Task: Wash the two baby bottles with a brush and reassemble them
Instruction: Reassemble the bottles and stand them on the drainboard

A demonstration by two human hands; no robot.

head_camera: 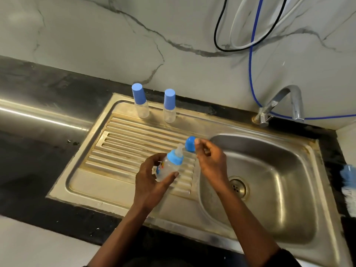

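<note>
The left hand (152,178) is wrapped around a clear baby bottle (167,168), thumb along the near side and fingers curled behind it, holding it tilted above the ribbed drainboard (123,149) of the steel sink (279,224). The bottle carries a blue collar (174,158) with a pale teat (180,150) sticking up from it, uncovered. Just to its right, the right hand (210,160) pinches a blue cap (190,144) between thumb and fingertips, the other fingers loosely bent; the cap is clear of the teat and hangs over the edge between drainboard and basin. At the far edge of the drainboard two more bottles stand upright with blue caps on, the left one (139,101) and the right one (169,106) near each other. A tap (285,105) rises at the far right. At the right edge of the view lies something blue and white, probably the bottle brush (349,185), though it is blurred and cut off.
</note>
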